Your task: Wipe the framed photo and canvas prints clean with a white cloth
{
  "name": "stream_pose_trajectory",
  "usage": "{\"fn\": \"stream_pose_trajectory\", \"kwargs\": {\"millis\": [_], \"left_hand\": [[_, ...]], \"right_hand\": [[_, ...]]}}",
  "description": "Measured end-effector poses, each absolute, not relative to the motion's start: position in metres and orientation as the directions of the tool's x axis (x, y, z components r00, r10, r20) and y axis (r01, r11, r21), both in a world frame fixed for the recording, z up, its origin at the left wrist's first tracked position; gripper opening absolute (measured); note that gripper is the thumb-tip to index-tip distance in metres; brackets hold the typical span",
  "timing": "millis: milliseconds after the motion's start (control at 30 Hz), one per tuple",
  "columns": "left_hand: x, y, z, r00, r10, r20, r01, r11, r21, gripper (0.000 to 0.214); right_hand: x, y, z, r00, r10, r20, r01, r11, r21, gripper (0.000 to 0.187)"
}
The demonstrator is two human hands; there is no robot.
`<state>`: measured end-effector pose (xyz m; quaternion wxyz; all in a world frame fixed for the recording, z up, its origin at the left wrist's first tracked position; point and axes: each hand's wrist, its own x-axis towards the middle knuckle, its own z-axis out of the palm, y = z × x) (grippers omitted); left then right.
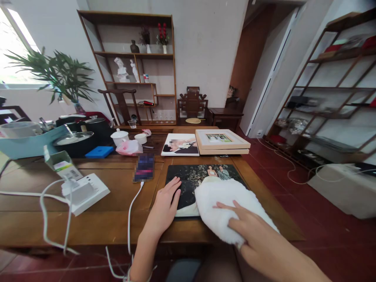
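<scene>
A dark photo panel showing a couple in wedding clothes lies flat near the table's front edge. My left hand rests on its left side, fingers stretched out and holding nothing. Over the panel's right part lies a fluffy white cloth, which covers much of the picture. My right hand grips this cloth and presses it down, with some fingers spread over it and others curled at its near edge. Just behind are a smaller photo panel and a stack of light wooden picture frames.
Left of the panel, a phone lies with a white cable running off the front edge. Farther left are a white box, a blue block, a lidded pan and a white lidded bowl. The wooden table ends at the right.
</scene>
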<state>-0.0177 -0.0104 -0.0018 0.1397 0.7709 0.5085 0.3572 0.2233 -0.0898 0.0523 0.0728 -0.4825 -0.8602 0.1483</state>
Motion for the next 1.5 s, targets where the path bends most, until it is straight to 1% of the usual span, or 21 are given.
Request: {"fn": "stream_pose_trajectory", "kwargs": {"millis": [100, 200, 300, 400, 500, 633, 733, 800, 867, 967, 1067, 1200, 1267, 1300, 1367, 1433, 1500], "left_hand": [[-0.018, -0.010, -0.001, 0.224, 0.883, 0.413, 0.679, -0.445, 0.583, 0.034], [-0.018, -0.011, -0.001, 0.221, 0.880, 0.419, 0.676, -0.448, 0.585, 0.033], [-0.018, -0.011, 0.000, 0.223, 0.879, 0.421, 0.683, -0.449, 0.577, 0.033], [-0.019, -0.010, -0.002, 0.222, 0.876, 0.428, 0.700, -0.449, 0.556, 0.033], [-0.020, -0.010, -0.003, 0.229, 0.861, 0.454, 0.703, -0.469, 0.535, 0.033], [-0.020, -0.010, -0.003, 0.233, 0.854, 0.466, 0.701, -0.479, 0.528, 0.033], [-0.019, -0.011, -0.002, 0.235, 0.871, 0.431, 0.705, -0.458, 0.541, 0.034], [-0.019, -0.011, -0.002, 0.233, 0.885, 0.404, 0.709, -0.439, 0.552, 0.035], [-0.018, -0.010, -0.002, 0.226, 0.891, 0.393, 0.710, -0.427, 0.560, 0.036], [-0.018, -0.010, -0.002, 0.217, 0.887, 0.408, 0.699, -0.433, 0.569, 0.034], [-0.018, -0.011, -0.002, 0.210, 0.878, 0.429, 0.685, -0.446, 0.577, 0.033], [-0.019, -0.012, 0.000, 0.208, 0.879, 0.430, 0.681, -0.446, 0.581, 0.033], [-0.018, -0.013, 0.000, 0.210, 0.883, 0.420, 0.684, -0.440, 0.583, 0.033], [-0.018, -0.013, 0.001, 0.209, 0.886, 0.413, 0.686, -0.434, 0.584, 0.034], [-0.018, -0.013, 0.001, 0.201, 0.894, 0.399, 0.687, -0.420, 0.593, 0.035], [-0.018, -0.014, 0.000, 0.190, 0.899, 0.395, 0.677, -0.411, 0.611, 0.038], [-0.018, -0.013, -0.001, 0.182, 0.898, 0.402, 0.658, -0.415, 0.629, 0.041]], "right_hand": [[0.220, -0.057, 0.048, -0.512, 0.855, 0.080, 0.810, 0.512, -0.286, 0.034], [0.214, -0.014, 0.044, -0.463, 0.878, 0.118, 0.847, 0.478, -0.234, 0.029], [0.207, 0.022, 0.044, -0.430, 0.889, 0.154, 0.864, 0.455, -0.215, 0.031], [0.200, 0.039, 0.045, -0.431, 0.883, 0.188, 0.860, 0.464, -0.211, 0.034], [0.194, 0.028, 0.044, -0.479, 0.853, 0.208, 0.828, 0.518, -0.215, 0.036], [0.188, -0.019, 0.037, -0.560, 0.796, 0.230, 0.749, 0.605, -0.271, 0.039], [0.187, -0.059, 0.035, -0.601, 0.774, 0.199, 0.704, 0.631, -0.327, 0.041], [0.190, -0.077, 0.036, -0.631, 0.762, 0.147, 0.681, 0.634, -0.366, 0.045], [0.198, -0.086, 0.037, -0.616, 0.783, 0.090, 0.698, 0.595, -0.398, 0.053], [0.217, -0.082, 0.034, -0.508, 0.860, 0.055, 0.773, 0.483, -0.411, 0.058], [0.237, -0.063, 0.025, -0.366, 0.925, 0.104, 0.850, 0.378, -0.367, 0.049], [0.245, -0.031, 0.023, -0.146, 0.971, 0.188, 0.953, 0.189, -0.238, 0.030], [0.236, -0.020, 0.025, -0.110, 0.970, 0.217, 0.970, 0.152, -0.188, 0.029], [0.229, -0.017, 0.027, -0.122, 0.965, 0.233, 0.970, 0.165, -0.176, 0.030], [0.212, -0.018, 0.029, -0.200, 0.945, 0.258, 0.948, 0.253, -0.192, 0.034], [0.195, -0.026, 0.029, -0.348, 0.899, 0.267, 0.879, 0.412, -0.240, 0.039], [0.183, -0.038, 0.031, -0.537, 0.800, 0.267, 0.744, 0.598, -0.298, 0.041]]}}
